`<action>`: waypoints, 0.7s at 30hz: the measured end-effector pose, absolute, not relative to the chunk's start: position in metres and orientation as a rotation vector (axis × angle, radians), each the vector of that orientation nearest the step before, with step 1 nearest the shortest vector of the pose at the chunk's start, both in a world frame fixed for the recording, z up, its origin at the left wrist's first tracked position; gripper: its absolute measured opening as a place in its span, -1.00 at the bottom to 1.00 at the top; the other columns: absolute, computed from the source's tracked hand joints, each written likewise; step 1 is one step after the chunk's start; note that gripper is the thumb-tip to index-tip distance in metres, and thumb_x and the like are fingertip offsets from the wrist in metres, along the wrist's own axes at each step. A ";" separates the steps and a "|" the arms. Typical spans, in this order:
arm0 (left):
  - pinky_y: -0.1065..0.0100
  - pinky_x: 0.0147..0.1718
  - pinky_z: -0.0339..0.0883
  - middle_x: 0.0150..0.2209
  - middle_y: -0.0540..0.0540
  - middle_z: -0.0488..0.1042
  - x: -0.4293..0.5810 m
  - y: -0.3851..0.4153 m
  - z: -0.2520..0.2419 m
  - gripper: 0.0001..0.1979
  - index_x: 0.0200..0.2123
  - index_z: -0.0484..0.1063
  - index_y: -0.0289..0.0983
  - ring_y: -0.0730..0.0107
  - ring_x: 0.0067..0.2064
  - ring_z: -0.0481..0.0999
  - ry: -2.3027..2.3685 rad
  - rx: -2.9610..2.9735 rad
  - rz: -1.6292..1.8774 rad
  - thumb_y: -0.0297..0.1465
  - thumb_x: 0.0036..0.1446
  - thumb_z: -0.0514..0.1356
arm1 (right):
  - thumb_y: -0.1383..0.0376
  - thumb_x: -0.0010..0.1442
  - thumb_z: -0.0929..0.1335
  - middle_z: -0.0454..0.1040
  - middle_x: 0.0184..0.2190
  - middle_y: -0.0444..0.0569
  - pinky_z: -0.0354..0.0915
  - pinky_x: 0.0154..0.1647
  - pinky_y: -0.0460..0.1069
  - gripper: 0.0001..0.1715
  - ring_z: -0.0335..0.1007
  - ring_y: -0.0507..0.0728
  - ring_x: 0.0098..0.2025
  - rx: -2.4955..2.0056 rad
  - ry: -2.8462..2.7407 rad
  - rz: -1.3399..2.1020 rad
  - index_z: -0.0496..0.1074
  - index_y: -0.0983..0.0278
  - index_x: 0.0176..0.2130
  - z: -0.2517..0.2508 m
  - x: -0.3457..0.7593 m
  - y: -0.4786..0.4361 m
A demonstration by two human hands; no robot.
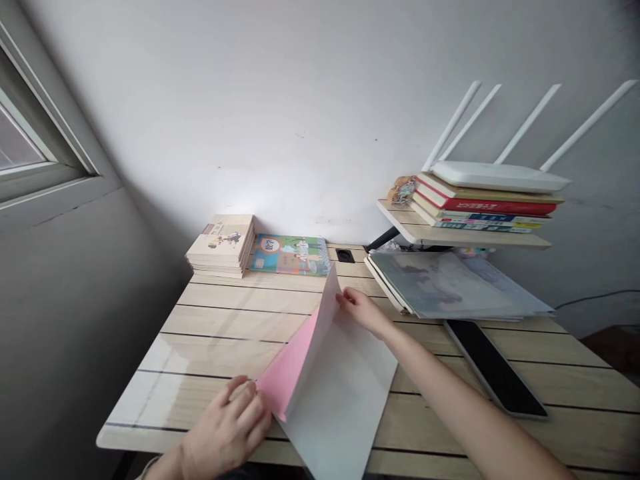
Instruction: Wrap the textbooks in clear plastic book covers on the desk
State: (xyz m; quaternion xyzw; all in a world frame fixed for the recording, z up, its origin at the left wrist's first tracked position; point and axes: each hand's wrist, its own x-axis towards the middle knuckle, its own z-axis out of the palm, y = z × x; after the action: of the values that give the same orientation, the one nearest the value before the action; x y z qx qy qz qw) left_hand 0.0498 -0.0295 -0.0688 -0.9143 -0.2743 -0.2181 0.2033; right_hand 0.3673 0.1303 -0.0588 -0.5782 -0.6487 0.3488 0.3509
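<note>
A sheet of paper (340,393), pink on one side and white on the other, lies folded up in the middle of the wooden table (225,327). My right hand (363,310) pinches the raised far edge of the sheet, lifting it over. My left hand (230,427) presses the pink corner near the table's front edge, fingers curled on the paper.
A stack of books (223,245) and a colourful spiral notebook (290,255) sit at the back left. On the right are a stack of flat sheets (450,287), a dark tablet (495,367), and a shelf (450,235) holding books and a white router (500,177).
</note>
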 end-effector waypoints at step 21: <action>0.22 -0.11 0.30 -0.07 -0.22 0.54 0.068 0.079 -0.014 -0.12 0.25 0.02 -0.23 0.24 -0.20 0.57 -2.559 -2.534 -2.527 -0.31 -0.12 0.34 | 0.11 0.13 0.37 0.52 -0.30 0.02 0.22 0.08 0.13 -0.80 0.37 0.23 -0.04 -0.971 -1.885 0.879 0.50 0.17 -0.33 -0.063 0.413 0.040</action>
State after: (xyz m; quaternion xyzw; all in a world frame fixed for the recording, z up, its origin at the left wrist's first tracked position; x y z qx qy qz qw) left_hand 0.0685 0.0794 -0.0141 -0.4657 -0.4703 -0.4645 -0.5884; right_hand 0.4129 0.0404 -0.0631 -0.3857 -0.7487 0.3492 0.4108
